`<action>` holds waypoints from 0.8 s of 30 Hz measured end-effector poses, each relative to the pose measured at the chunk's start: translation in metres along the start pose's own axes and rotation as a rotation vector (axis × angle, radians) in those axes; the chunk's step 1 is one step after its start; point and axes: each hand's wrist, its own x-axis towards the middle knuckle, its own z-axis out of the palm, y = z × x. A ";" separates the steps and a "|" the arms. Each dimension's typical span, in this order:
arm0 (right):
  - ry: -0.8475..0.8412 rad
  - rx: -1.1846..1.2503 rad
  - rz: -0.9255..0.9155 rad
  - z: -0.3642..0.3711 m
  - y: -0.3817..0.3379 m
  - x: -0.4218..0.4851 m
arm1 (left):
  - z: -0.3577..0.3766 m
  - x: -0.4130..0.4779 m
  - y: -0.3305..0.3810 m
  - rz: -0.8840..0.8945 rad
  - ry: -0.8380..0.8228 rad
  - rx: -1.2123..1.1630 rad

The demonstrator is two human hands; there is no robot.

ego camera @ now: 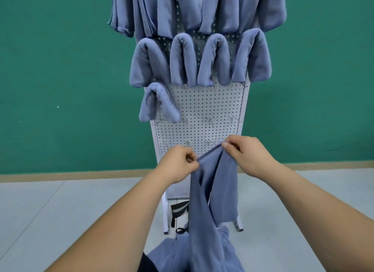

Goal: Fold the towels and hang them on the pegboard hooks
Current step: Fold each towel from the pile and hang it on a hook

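Heaped blue cloth (172,253) lies lowest in view, below and in front of the pegboard (202,109), next to a dark patch at the bottom edge. Rising from that heap, the towel being worked (202,201) hangs in two twisted lengths in front of the board's lower part. Left hand (178,162) pinches the towel's top edge between thumb and fingertips, fingers curled closed on the fabric. Right hand (244,154) grips the same edge slightly higher and to the right, thumb and forefinger closed on the corner. Short span of edge runs taut between the two hands.

Behind the hands, the white pegboard stands upright on a metal frame (166,215) on the pale floor (50,211). Black strap (178,211) lies on the floor at the board's foot.

Bare hooks (210,120) sit in two rows just above the hands. Higher, one folded towel (159,103) hangs at the board's left side. Above it, a row of four folded towels (202,61) drapes over hooks, side by side. More blue towels (202,8) hang at the board's top. Green wall (60,69) lies behind the board.
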 end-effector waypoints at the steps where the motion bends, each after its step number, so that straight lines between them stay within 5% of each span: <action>1: 0.022 -0.018 0.030 0.003 0.009 -0.003 | 0.003 -0.001 -0.009 -0.024 0.018 -0.007; 8: -0.295 -0.004 0.001 0.050 0.034 -0.019 | 0.029 0.002 -0.006 0.013 -0.068 -0.203; 16: -0.079 0.116 0.078 0.042 0.018 0.001 | 0.034 0.012 -0.008 0.030 -0.018 -0.170; 21: -0.289 0.162 0.044 0.041 0.024 -0.002 | 0.034 0.017 0.001 0.048 -0.015 -0.427; 24: -0.212 0.143 0.027 0.053 0.025 -0.001 | 0.034 0.017 0.003 0.039 -0.026 -0.473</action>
